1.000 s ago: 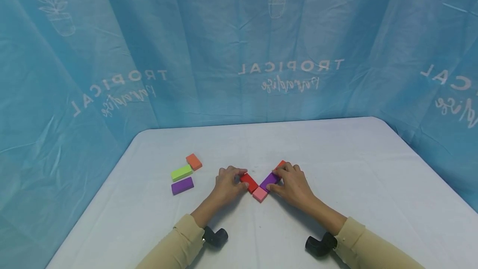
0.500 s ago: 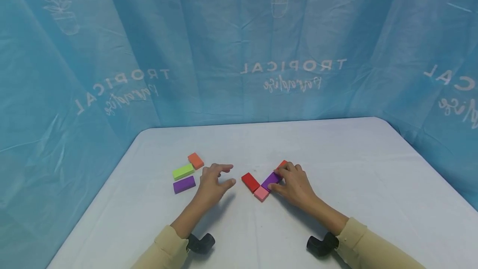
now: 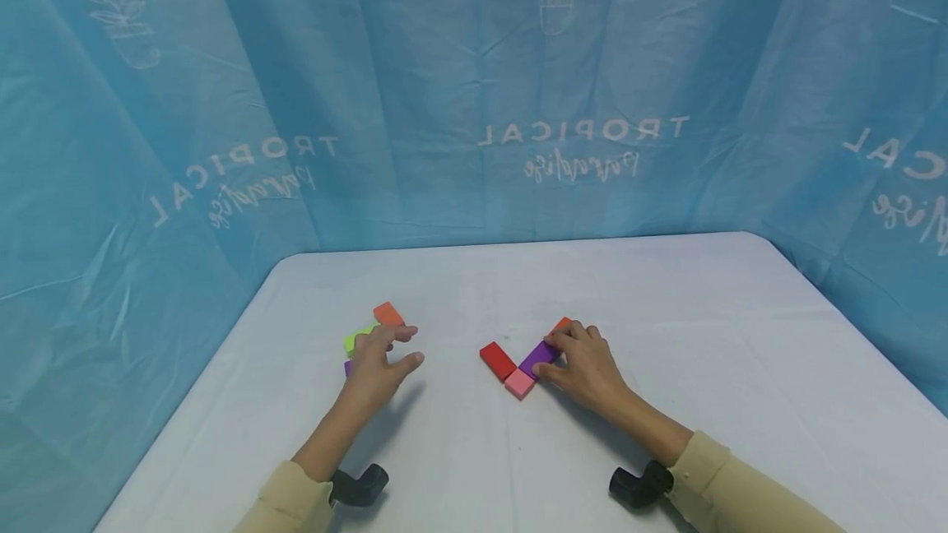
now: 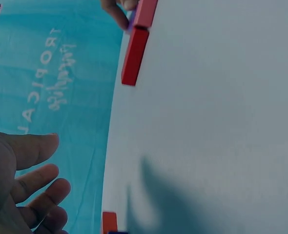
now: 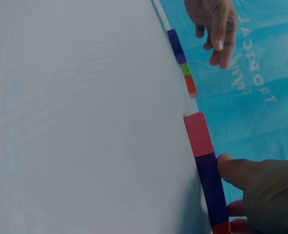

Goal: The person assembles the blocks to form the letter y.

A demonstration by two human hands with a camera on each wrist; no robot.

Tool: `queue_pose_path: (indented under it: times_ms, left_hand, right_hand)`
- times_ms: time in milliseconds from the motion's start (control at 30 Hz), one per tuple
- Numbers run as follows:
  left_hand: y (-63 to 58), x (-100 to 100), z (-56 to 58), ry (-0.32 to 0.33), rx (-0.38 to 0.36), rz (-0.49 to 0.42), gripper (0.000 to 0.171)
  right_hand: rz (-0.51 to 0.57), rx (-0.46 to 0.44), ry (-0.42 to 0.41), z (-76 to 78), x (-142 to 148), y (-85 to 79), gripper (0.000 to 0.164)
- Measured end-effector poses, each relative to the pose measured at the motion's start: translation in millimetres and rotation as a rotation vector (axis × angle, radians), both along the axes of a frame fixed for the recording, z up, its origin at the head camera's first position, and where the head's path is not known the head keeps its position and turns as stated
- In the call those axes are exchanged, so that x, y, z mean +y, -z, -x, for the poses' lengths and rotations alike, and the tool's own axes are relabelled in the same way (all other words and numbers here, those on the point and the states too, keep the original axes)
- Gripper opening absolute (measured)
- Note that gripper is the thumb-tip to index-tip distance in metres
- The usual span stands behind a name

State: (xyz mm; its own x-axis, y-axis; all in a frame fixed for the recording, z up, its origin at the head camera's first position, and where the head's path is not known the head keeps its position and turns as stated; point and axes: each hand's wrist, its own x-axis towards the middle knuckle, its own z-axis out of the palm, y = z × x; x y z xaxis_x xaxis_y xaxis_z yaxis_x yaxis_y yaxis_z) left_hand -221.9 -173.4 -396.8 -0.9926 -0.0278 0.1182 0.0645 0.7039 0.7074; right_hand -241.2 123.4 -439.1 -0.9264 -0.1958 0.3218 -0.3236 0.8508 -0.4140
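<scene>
A V of blocks lies on the table: a red block (image 3: 498, 360), a pink block (image 3: 520, 385) at the point, a purple block (image 3: 536, 358) and an orange-red block (image 3: 562, 323). My right hand (image 3: 587, 367) pinches the purple block of the V between thumb and fingers, partly covering the orange-red one. My left hand (image 3: 375, 367) is raised at the left, thumb and fingers apart, holding nothing. Around it lie loose blocks: orange (image 3: 388, 313), lime green (image 3: 356, 339) and a second purple block (image 5: 176, 46), mostly hidden by the hand in the head view.
The table (image 3: 711, 311) is covered in a white cloth. Behind and beside it hangs a blue printed curtain (image 3: 415, 64). A black wrist camera (image 3: 360, 487) sits on the left wrist, and another black camera (image 3: 637, 487) on the right.
My left hand has let go of the red block and moved left to the loose blocks, fingers spread. The right hand stays at the purple block.
</scene>
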Motion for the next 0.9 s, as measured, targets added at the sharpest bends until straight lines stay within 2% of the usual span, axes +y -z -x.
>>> queue_pose_path:
  times_ms: [300, 567, 767, 900]
  left_hand:
    - [2.6, -29, -1.6, -0.061, -0.067, 0.036, 0.045]
    - [7.2, -46, -0.6, -0.071, -0.055, 0.081, 0.045]
    - [11.7, -57, 1.8, -0.088, -0.098, 0.097, 0.047]
    - [15.5, -63, 2.6, -0.081, -0.100, 0.110, 0.048]
  right_hand:
    - [0.001, 0.001, -0.001, 0.1, 0, -1.5, 0.048]
    - [-0.010, 0.003, -0.006, -0.3, 0, -0.8, 0.048]
    - [-0.007, 0.003, -0.005, -0.9, 0, -0.8, 0.048]
    - [-0.007, 0.000, -0.002, -0.6, 0, -0.8, 0.048]
